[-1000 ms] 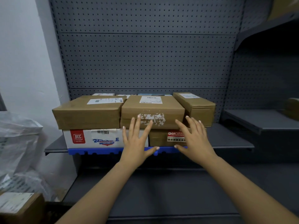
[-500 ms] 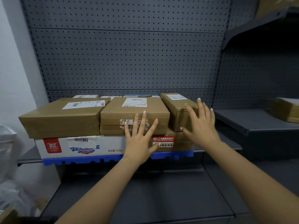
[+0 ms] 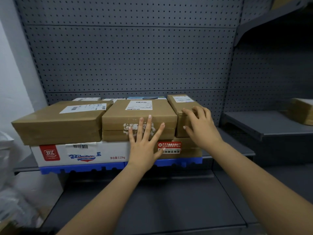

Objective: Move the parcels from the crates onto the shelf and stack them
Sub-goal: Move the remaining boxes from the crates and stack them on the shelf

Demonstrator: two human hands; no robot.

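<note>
Brown parcels are stacked on the grey shelf (image 3: 237, 150). A wide brown parcel (image 3: 55, 126) lies at the left on a white printed box (image 3: 81, 155). The middle brown parcel (image 3: 135, 114) rests beside it, and my left hand (image 3: 145, 143) presses flat against its front face, fingers spread. A narrow brown parcel (image 3: 181, 106) stands at the right on a lower brown box with a red sticker (image 3: 189, 150). My right hand (image 3: 201, 128) lies against the narrow parcel's front corner with fingers curled over its top edge.
A blue plastic pallet (image 3: 101, 167) lies under the stack. More parcels (image 3: 145, 98) show behind it against the pegboard back. A lower shelf (image 3: 152, 209) juts out below. Another brown parcel (image 3: 301, 114) sits on the right-hand shelf. Clear plastic bags (image 3: 11, 184) lie at the left.
My right hand rose from the lower box's front to the narrow right parcel and now curls over its top edge. My left hand slid up the middle parcel's front.
</note>
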